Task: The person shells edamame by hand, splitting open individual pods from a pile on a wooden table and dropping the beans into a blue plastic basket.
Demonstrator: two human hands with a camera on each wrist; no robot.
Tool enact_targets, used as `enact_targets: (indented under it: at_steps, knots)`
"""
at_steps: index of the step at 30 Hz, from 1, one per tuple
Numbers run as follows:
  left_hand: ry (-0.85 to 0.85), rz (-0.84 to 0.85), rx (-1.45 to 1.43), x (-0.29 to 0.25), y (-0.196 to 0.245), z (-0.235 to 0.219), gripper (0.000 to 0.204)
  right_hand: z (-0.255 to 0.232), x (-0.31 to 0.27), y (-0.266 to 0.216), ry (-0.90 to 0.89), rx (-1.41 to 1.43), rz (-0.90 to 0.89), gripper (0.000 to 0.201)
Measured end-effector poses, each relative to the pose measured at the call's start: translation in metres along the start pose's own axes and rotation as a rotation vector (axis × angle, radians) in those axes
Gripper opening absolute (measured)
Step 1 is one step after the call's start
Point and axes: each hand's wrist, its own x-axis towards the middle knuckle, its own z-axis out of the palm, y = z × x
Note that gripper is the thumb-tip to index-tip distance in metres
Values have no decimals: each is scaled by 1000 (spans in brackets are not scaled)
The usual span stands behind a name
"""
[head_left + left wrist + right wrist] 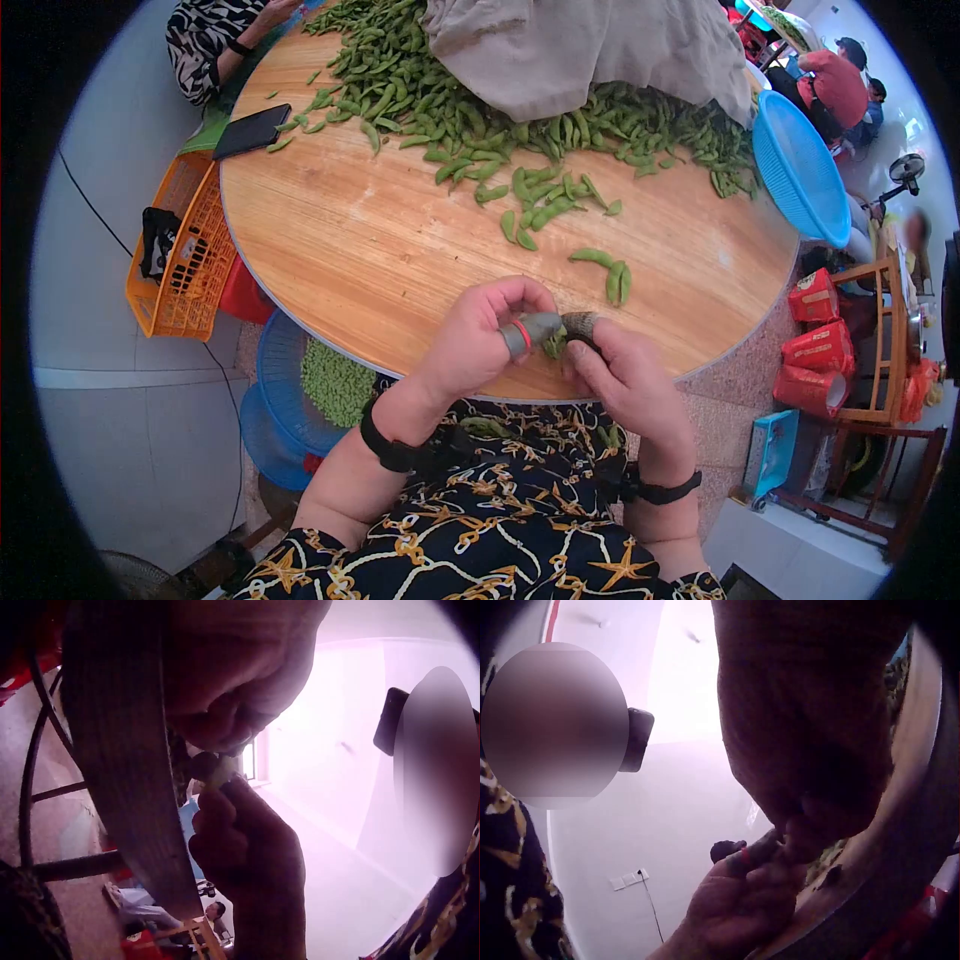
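Over the near edge of the round table (330,230), the person's left hand (472,338) and right hand (632,380) meet, curled fingers pinching a green pod (554,346) between them. A grey finger cover (538,328) with a red band sits on the left hand. Loose pods (603,268) lie just beyond; a heap of pods (400,85) spreads along the far edge, partly under a cloth (580,55). A phone (252,131) rests near the left edge, a blue basket (800,168) at the right.
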Motion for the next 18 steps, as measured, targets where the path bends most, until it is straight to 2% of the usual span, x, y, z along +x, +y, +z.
enact_targets:
  at_steps: [6, 13, 16, 18]
  knots:
    - [23, 16, 3, -2, 2, 2, 11, 2, 1, 10, 44, 76, -75, 16]
    - [41, 64, -26, -1, 0, 5, 13, 5, 2, 6, 37, 120, -3, 15]
    - [-13, 105, 15, -1, 1, 2, 14, 3, 2, 11, 47, 210, -27, 14]
    - [-230, 31, 25, -3, 9, -5, 9, -3, 1, 9, -122, 564, 141, 12]
